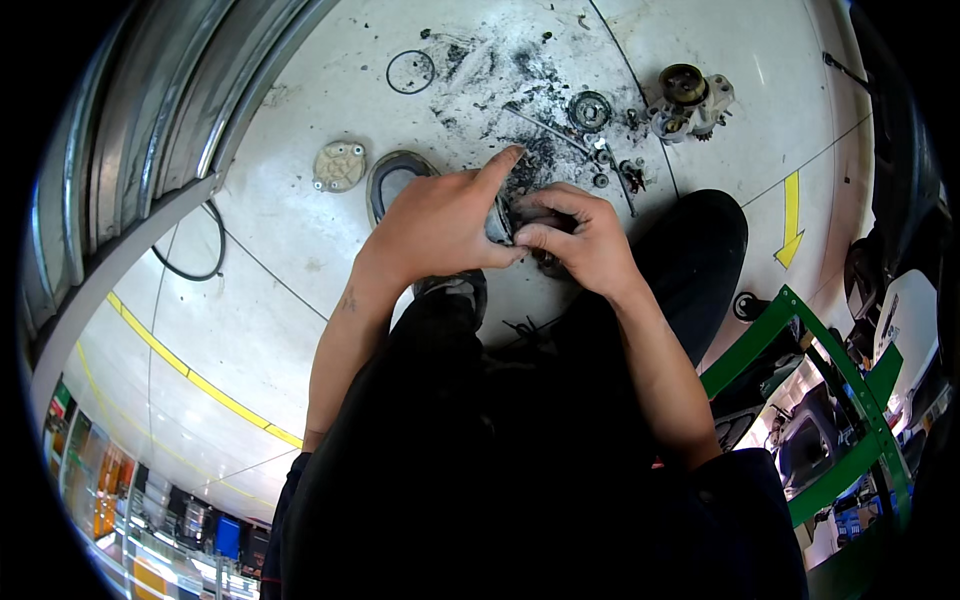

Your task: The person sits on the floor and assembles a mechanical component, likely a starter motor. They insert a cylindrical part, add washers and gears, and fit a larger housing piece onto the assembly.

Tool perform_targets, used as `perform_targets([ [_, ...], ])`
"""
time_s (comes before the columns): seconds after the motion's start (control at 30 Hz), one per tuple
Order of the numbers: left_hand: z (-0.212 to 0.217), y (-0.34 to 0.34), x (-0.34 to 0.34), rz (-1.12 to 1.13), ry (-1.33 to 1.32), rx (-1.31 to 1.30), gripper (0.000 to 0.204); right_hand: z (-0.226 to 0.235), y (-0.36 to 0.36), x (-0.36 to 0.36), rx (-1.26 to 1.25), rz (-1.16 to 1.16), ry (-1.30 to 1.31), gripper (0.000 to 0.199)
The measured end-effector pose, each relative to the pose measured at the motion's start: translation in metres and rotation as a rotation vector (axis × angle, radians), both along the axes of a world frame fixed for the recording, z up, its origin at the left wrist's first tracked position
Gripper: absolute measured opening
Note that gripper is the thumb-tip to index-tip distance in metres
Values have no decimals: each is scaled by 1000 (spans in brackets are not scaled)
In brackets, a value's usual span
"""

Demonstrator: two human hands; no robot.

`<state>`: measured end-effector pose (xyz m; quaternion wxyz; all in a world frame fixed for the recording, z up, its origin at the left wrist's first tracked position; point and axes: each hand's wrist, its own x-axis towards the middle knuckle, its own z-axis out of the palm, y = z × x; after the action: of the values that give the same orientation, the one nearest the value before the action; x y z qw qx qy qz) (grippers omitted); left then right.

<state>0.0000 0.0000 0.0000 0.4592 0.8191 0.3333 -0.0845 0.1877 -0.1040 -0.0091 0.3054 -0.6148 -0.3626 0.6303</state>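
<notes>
My left hand (440, 225) is closed around a round, greyish metal part (499, 226), its index finger and thumb spread along the rim. Most of that part is hidden behind my fingers. From the other side my right hand (583, 240) comes up against it, fingers curled and thumb bent in a pinch. What sits between those fingertips is covered. Just beyond the hands, a dark toothed disc (590, 111), a thin metal rod (548, 130) and several small bolts and washers (601, 158) lie on the floor among black grime.
A metal housing (690, 105) stands at the far right. To the left lie a round cover (340, 166), a thin ring (410, 72) and a black hose loop (220, 245). My shoe (385, 185) is beside my left hand. A green frame (845, 370) rises at right, a roller shutter (150, 120) at left.
</notes>
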Motion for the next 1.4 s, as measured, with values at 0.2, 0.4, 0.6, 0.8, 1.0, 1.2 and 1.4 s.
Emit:
perform_targets([
  [0.2,-10,-10,11,-12,17,103,91,5,3,2,12,63,-132,27],
  [0.4,-13,-16,12,68,74,133,88,15,5,-3,63,95,-294,30],
  [0.6,-16,-17,7,104,19,147,77,12,5,-4,163,80,-271,26],
  [0.8,-17,-18,6,99,-46,175,56,14,5,-3,275,162,-388,24],
  [1.0,-20,-21,11,114,-23,191,53,25,5,-21,248,216,-681,23],
  [1.2,-14,-19,7,126,-19,159,58,17,8,-15,271,139,-818,24],
  [1.4,-9,-17,3,210,-26,67,67,3,11,-10,297,68,-656,17],
])
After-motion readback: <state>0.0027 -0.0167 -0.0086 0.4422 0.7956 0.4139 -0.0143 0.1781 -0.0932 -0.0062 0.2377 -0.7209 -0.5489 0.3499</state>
